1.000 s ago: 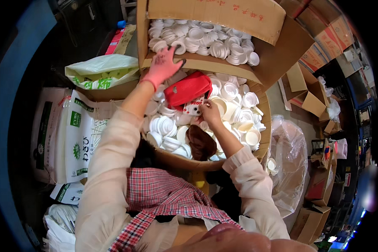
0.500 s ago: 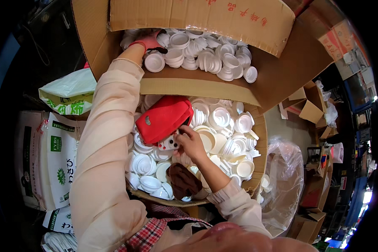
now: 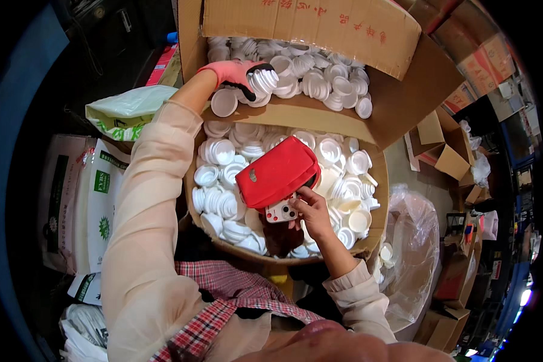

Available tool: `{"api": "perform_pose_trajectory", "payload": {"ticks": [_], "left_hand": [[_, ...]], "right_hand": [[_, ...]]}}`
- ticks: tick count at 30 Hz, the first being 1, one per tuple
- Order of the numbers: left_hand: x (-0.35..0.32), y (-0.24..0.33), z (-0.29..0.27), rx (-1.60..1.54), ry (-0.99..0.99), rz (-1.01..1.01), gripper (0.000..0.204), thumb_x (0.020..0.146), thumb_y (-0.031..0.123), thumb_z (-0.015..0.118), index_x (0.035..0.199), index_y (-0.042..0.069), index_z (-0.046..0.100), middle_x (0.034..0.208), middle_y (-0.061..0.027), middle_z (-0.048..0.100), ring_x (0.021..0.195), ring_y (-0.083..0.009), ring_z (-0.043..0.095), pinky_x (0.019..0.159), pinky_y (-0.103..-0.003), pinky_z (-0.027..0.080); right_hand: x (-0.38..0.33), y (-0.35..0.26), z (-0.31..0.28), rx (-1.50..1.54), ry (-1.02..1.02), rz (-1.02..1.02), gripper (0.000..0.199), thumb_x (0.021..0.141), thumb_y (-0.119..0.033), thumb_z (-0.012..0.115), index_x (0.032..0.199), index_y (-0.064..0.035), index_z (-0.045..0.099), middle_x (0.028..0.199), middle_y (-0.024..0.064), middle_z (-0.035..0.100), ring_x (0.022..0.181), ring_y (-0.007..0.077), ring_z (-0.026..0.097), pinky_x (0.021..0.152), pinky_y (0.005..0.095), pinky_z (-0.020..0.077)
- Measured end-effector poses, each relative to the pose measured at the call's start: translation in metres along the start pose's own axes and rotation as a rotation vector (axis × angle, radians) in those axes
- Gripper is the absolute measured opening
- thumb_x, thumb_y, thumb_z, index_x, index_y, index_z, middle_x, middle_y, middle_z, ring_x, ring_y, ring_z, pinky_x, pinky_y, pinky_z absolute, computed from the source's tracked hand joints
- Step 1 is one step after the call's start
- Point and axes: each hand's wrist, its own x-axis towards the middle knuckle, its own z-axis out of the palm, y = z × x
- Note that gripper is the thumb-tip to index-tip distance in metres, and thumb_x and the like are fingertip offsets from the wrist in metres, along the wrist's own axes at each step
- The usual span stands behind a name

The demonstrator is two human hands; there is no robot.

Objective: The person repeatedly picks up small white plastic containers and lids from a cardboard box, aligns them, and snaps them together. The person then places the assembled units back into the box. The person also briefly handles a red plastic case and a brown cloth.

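Note:
In the upper box, my left hand point(image 3: 238, 75), in a pink glove with black on the fingers and palm, is closed round a stack of white plastic lids point(image 3: 263, 83). Over the lower box, my right hand point(image 3: 314, 214) is bare and closed on the edge of a phone point(image 3: 280, 211) with a white-and-red patterned back and camera lenses facing up. A red zip pouch point(image 3: 277, 172) lies across the phone and partly covers it, against my fingers. Below the phone shows something dark brown and soft-looking point(image 3: 283, 239). Loose white lids point(image 3: 220, 202) surround it.
The upper cardboard box point(image 3: 320, 123) has its flaps raised and adjoins the lower lid-filled box point(image 3: 377, 226). Bags and white packages point(image 3: 105, 199) stand at the left. A clear plastic bag point(image 3: 410, 253) and open cartons point(image 3: 443, 142) are at the right.
My left hand has come right and out of the pile with a stack of lids in its grip. My right hand, the phone and the pouch have shifted right together. The view has shifted too.

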Motion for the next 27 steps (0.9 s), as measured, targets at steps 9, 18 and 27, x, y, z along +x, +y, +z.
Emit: {"api": "perform_pose_trajectory", "payload": {"ticks": [9,18,27], "left_hand": [[-0.113,0.098,0.104,0.794,0.399,-0.022,0.071,0.068,0.034,0.077,0.133,0.028,0.048,0.125,-0.0120,0.051,0.122,-0.0368,0.041,0.101,-0.050,0.037],[-0.139,0.065,0.216,0.786,0.347,-0.234,0.048,0.080,0.032,0.066,0.126,0.031,0.055,0.127,-0.0126,0.047,0.123,-0.0360,0.041,0.087,-0.057,0.041],[-0.105,0.067,0.146,0.841,0.298,-0.492,0.033,0.083,0.037,0.064,0.107,0.014,0.063,0.108,-0.0150,0.057,0.100,-0.0317,0.056,0.082,-0.043,0.048]], "right_hand": [[-0.040,0.015,0.000,-0.012,0.002,-0.036,0.028,0.088,-0.008,0.061,0.113,0.0030,0.057,0.069,0.0069,0.062,0.042,0.0145,0.058,0.035,0.0226,0.0394],[-0.054,0.015,-0.005,-0.032,-0.046,-0.042,0.027,0.088,-0.007,0.059,0.113,0.0027,0.057,0.072,0.0082,0.064,0.044,0.0153,0.060,0.035,0.0218,0.0415],[-0.055,0.012,-0.002,0.003,-0.070,-0.034,0.029,0.087,-0.006,0.061,0.114,0.0042,0.056,0.074,0.0067,0.062,0.042,0.0144,0.057,0.036,0.0220,0.0417]]}}
